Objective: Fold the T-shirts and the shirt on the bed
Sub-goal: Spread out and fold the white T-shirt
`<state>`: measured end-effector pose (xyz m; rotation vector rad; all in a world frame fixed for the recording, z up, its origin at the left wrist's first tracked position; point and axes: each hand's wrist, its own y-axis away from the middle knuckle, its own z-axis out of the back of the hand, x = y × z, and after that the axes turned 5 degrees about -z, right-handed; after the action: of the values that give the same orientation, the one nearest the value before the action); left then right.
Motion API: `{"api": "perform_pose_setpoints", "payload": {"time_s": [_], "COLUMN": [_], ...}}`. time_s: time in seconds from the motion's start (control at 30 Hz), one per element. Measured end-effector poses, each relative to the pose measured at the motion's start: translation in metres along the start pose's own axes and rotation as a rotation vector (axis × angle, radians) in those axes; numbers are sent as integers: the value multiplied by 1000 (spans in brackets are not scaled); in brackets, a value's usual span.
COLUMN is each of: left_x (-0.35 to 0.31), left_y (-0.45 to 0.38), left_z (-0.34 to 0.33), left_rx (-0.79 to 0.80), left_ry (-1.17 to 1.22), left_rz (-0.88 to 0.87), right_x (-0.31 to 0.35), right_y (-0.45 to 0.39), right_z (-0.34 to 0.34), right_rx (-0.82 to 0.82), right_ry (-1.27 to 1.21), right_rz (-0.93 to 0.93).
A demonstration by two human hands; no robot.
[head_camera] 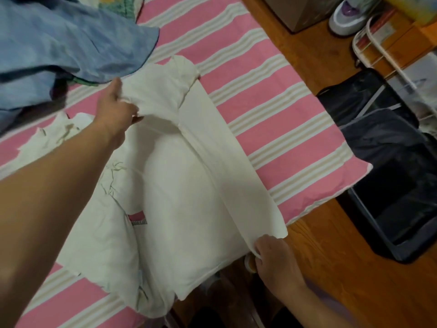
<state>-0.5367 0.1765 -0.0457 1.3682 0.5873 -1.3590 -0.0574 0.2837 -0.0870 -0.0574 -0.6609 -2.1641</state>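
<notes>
A white T-shirt lies spread across the pink striped bed, its right side folded over in a long strip. My left hand reaches far forward and grips the shirt near the shoulder and sleeve. My right hand pinches the bottom hem at the bed's near edge. A blue shirt lies crumpled at the far left. Another white garment lies bunched under my left forearm.
A wooden floor runs along the bed's right side. An open dark suitcase lies on it. Farther back stand a white wire rack, a shoe and a brown box.
</notes>
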Motion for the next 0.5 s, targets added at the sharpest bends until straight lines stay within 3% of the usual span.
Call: {"api": "perform_pose_setpoints", "payload": {"time_s": [0.13, 0.17, 0.23, 0.4, 0.5], "left_x": [69, 84, 112, 154, 181], "left_y": [29, 50, 102, 249, 301], "left_z": [23, 17, -12, -115, -159], "left_rx": [-305, -335, -279, 61, 180], "left_ry": [-264, -298, -213, -141, -291], "left_rz": [290, 361, 435, 590, 597], "right_x": [-4, -7, -17, -58, -68], "right_y": [0, -1, -11, -64, -103], "right_z": [-15, -15, -8, 34, 47], "right_rx": [245, 230, 286, 101, 279], "right_ry": [84, 160, 121, 8, -153], "right_rz": [339, 405, 292, -113, -276]}}
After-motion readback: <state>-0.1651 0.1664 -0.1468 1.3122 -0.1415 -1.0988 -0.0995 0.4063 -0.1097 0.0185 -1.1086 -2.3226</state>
